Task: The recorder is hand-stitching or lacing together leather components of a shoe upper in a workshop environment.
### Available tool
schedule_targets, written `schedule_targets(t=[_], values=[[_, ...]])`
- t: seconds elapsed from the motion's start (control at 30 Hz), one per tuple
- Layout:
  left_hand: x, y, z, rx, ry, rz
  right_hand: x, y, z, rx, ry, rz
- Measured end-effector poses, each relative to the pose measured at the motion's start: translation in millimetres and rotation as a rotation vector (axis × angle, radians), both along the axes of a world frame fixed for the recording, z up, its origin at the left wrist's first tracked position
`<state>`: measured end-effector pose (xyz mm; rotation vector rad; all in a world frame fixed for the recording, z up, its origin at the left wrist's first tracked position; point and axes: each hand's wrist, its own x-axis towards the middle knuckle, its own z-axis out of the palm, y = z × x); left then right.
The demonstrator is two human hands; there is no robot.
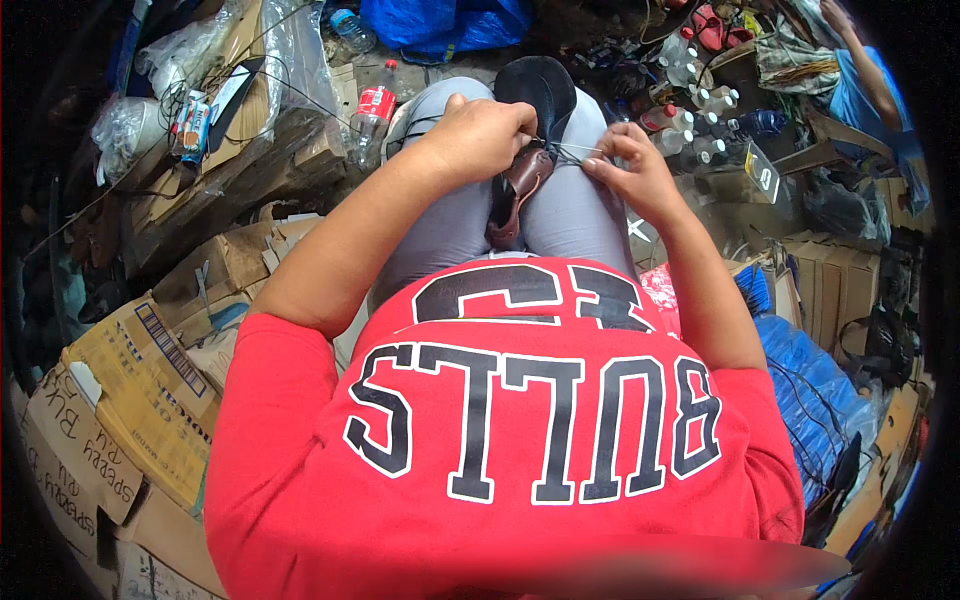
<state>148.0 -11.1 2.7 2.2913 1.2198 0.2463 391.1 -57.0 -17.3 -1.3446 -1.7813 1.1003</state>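
A brown leather shoe (528,180) with a black sole (537,92) is wedged between my thighs, sole end pointing away from me. My left hand (480,138) is closed beside the sole's left edge, its fingertips curled inward; whatever they grip is hidden. On the other side, my right hand (637,172) pinches a thin pale thread (575,148) with thumb and fingers. That thread stretches from the shoe, near where the sole meets the upper, across to my right fingertips. Dark strands lie over my right thigh just below it.
A soda bottle with a red label (375,112) stands left of my knee. Several small bottles (700,120) cluster at the far right. Flattened cardboard boxes (140,390) pile up on the left, a blue plastic bag (815,400) lies on the right, and a blue sack (445,25) sits ahead.
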Motion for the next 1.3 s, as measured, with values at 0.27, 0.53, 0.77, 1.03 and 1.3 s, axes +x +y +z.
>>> schedule_targets(t=[0.27,0.53,0.77,1.03,1.3], values=[[5.3,3.5,8.8,0.095,0.103,-0.143,19.7,-14.9,32.1,-0.259,0.034,-0.054],[2.2,1.2,8.9,0.031,0.126,-0.116,24.4,-15.0,42.3,-0.170,0.066,0.056],[3.4,2.8,6.8,0.151,0.105,-0.182,19.7,45.0,24.5,0.168,-0.739,-0.087],[-1.2,5.4,7.4,0.157,0.119,-0.209,-16.8,10.1,53.5,0.493,-0.796,0.260],[-33.8,8.0,-3.4,0.320,0.095,-0.275,-11.3,23.2,20.9,0.476,-0.853,0.400]])
